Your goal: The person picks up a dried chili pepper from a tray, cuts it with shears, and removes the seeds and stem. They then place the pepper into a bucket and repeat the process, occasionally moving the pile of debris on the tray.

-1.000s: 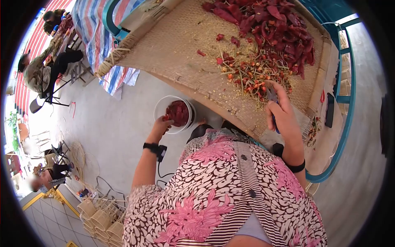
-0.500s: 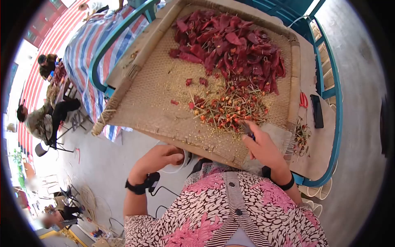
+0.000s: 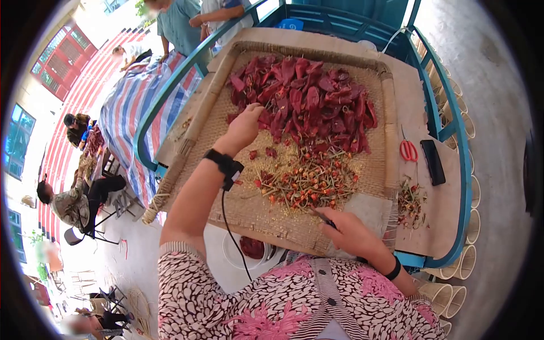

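A heap of dark red dried peppers [image 3: 306, 96] lies on a woven tray [image 3: 198, 164]. My left hand [image 3: 243, 129] reaches to the heap's left edge, fingers drawn together against the peppers; the fingertips and anything in them are hidden. Low on the tray, my right hand [image 3: 354, 231] grips a small dark-handled cutting tool [image 3: 324, 217], its tip pointing up and left; I cannot tell if it is a knife or scissors. Just above that tip sits a pile of cut pepper stems [image 3: 311, 181], with pale seeds [image 3: 241, 147] scattered around. Below the tray, a white bucket [image 3: 228, 252] contains red peppers.
Red-handled scissors [image 3: 408, 151] and a black phone [image 3: 433, 162] lie right of the tray, near some loose stems [image 3: 411, 203]. A blue metal rail [image 3: 466, 187] borders the cart. Several people sit or stand to the left by a striped sheet [image 3: 133, 107]. A cable hangs from my left wrist.
My left hand has moved from above the bucket up to the pepper heap. My right hand has shifted slightly left and down with the tool. The view has tilted, showing more background.
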Available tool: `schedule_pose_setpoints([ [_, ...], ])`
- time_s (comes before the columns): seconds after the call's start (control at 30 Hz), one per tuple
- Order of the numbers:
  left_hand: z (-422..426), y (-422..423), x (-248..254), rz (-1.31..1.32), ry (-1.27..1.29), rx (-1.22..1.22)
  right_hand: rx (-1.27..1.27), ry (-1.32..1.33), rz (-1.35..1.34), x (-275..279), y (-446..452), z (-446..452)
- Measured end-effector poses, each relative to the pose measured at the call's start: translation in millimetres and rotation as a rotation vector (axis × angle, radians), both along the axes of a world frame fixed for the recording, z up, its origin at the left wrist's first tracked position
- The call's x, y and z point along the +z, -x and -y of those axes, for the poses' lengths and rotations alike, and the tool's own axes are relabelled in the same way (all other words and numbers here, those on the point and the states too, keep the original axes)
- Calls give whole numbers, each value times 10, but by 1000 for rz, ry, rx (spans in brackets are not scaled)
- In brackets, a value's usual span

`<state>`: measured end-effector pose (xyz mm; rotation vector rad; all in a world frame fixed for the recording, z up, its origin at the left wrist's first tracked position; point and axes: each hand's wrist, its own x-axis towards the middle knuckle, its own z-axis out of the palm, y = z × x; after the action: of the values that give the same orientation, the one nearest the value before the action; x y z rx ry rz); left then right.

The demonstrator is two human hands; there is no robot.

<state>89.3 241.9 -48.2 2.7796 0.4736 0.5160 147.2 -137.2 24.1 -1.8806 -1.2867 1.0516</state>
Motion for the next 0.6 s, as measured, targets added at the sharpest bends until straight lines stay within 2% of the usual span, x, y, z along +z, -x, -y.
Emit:
schedule_pose_setpoints([
  [0.07, -18, -209, -200, -17, -67, 64, -16, -54, -12, -61, -20, 51],
  [0.2, -48, -286, -288, -101, -285, 51, -62, 30, -14, 19, -63, 78],
  [0.23, -34, -247, -314, -32, -339, 44, -77, 52, -10, 22, -67, 91],
  [0.33, -4, -91, -228, -246, -282, 146, -107, 50, 3, -2, -32, 128],
  [0.37, -25, -35, -246, -213, -326, 143, -107, 44, 0, -6, -34, 118],
  [0.5, 164, 221, 48, -124, -133, 210, -140, 220, -114, 132, -12, 30],
  [0.6, 339, 468, 222, 49, 261, 164, -239, 190, -187, 159, 37, -20],
])
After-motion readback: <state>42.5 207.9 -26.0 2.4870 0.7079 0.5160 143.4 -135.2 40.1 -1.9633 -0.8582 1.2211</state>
